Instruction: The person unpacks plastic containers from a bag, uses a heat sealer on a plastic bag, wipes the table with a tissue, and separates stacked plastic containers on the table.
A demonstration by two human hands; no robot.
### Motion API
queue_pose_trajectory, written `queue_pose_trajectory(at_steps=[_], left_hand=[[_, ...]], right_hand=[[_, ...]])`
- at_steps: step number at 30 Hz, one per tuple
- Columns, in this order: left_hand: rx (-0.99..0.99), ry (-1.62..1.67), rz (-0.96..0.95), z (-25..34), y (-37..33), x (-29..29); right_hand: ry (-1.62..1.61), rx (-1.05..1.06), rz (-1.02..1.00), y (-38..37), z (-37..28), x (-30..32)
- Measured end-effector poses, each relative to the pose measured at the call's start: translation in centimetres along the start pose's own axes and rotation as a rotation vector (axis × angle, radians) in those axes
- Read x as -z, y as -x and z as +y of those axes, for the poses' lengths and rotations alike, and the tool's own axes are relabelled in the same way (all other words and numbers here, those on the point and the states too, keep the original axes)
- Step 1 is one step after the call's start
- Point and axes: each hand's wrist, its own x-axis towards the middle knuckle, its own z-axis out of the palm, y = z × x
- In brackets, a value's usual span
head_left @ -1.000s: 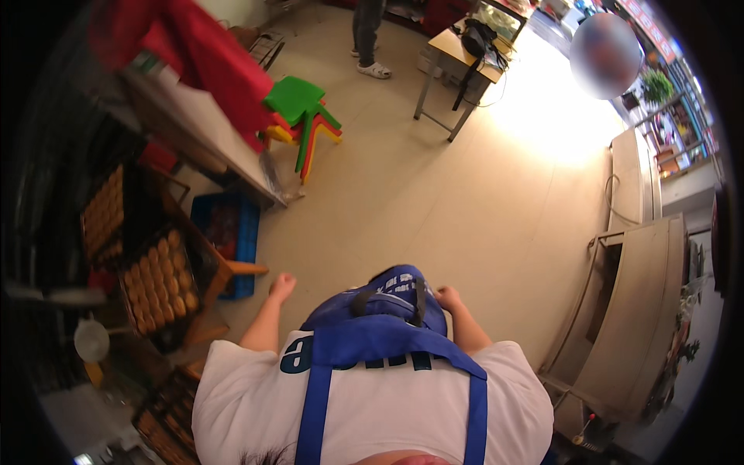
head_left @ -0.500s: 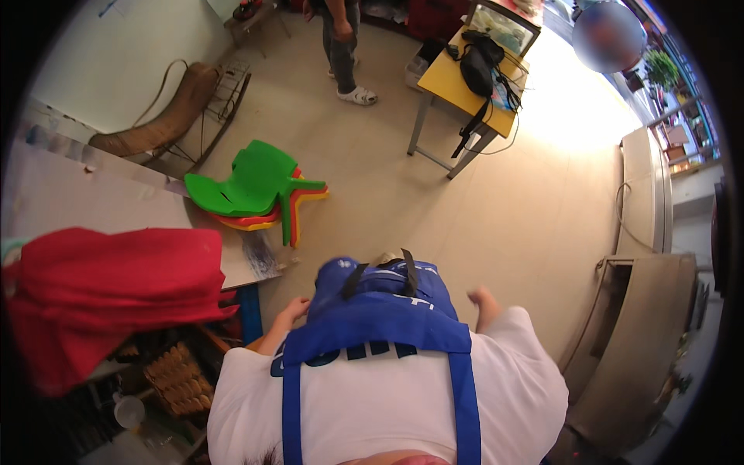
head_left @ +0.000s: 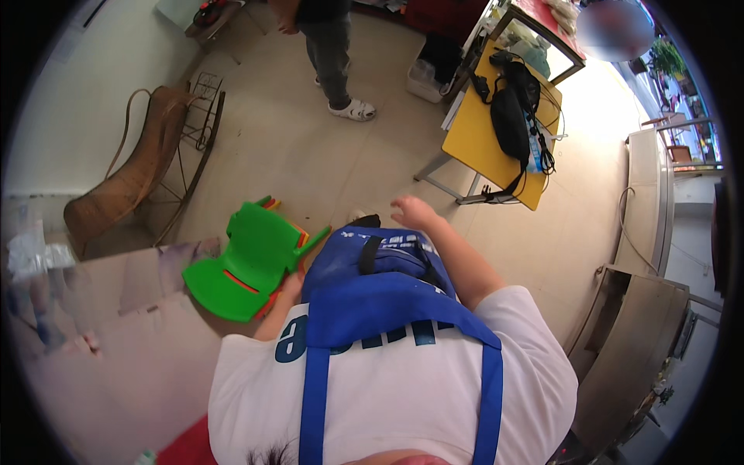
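Observation:
My right hand (head_left: pixel 413 211) is held out ahead of the blue apron (head_left: pixel 372 291) with its fingers loosely spread and nothing in them. Beside the stacked small plastic chairs (head_left: pixel 256 260), green on top with red and yellow below, is my left hand (head_left: pixel 296 275). Its fingers are hidden by the chair's edge, so I cannot tell whether it touches or grips the stack. The green chair's seat points toward the pale tabletop (head_left: pixel 101 341) on my left.
Another person (head_left: pixel 332 62) in white clogs stands ahead. A yellow table (head_left: pixel 473 124) bearing a black bag (head_left: pixel 509 124) stands ahead right. A brown curved rocking chair (head_left: pixel 139 167) is at left, a metal cabinet (head_left: pixel 628 341) at right. Red cloth (head_left: pixel 188 446) shows at lower left.
I have moved forward and the view has shifted. The chair stack is now close by my left hand, the red cloth has slid back, and my right hand has swung forward.

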Motion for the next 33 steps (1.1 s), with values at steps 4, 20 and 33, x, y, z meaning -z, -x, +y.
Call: queue_pose_trajectory(at_steps=[4, 20, 33], left_hand=[[-0.217, 0.404, 0.248, 17.0, -7.8, 14.2], [-0.144, -0.278, -0.222, 35.5, -21.3, 21.9], [0.006, 0.133, -0.106, 44.5, -30.6, 30.6]], right_hand=[[-0.142, -0.24, -0.049, -2.0, 1.8, 0.2], [-0.027, -0.201, -0.052, -30.5, 9.7, 17.3], [0.12, -0.298, -0.248, -44.2, 10.2, 24.3]])
